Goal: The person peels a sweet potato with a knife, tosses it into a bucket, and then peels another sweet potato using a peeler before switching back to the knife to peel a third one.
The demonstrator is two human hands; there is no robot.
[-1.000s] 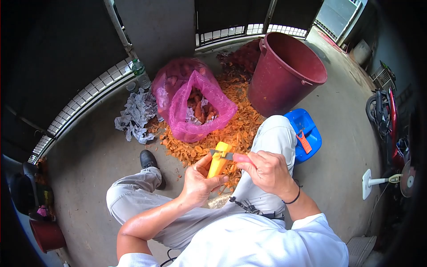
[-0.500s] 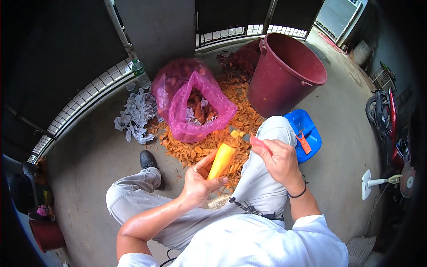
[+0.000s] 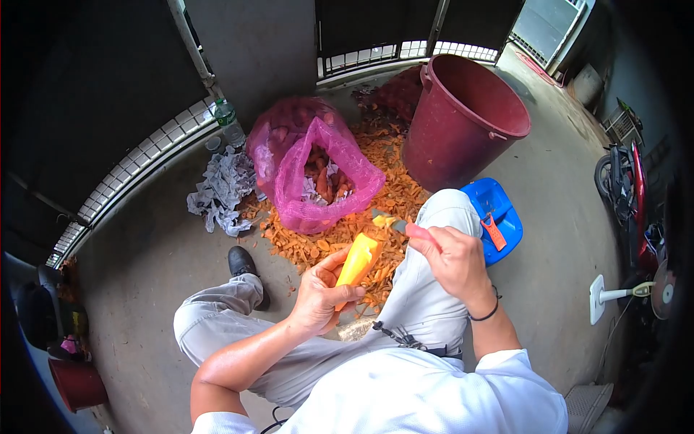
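Note:
A peeled yellow-orange carrot (image 3: 356, 262) is gripped in my left hand (image 3: 319, 295), its thick end pointing up and away from me. Near that end, a paler cut patch shows on its surface. My right hand (image 3: 457, 265) is closed around the pink-red handle of a knife (image 3: 418, 231). The blade points left, just beyond the carrot and apart from it, with yellow bits clinging to it. Below both hands, orange peelings (image 3: 307, 247) are heaped on the floor. An open pink mesh bag (image 3: 365, 184) of unpeeled carrots (image 3: 323, 181) stands behind the heap.
Beyond my right knee is a large dark-red bucket (image 3: 452, 130). A blue tray (image 3: 506, 210) with an orange-handled tool (image 3: 494, 233) lies beside that knee. Crumpled paper (image 3: 223, 189) and a plastic bottle (image 3: 228, 121) are at the left. A white-and-red fan (image 3: 598, 299) stands far right.
A pale cut patch has appeared near the carrot's thick end. The knife blade has turned slightly and the yellow bits on it have shifted. Both hands stay nearly in place.

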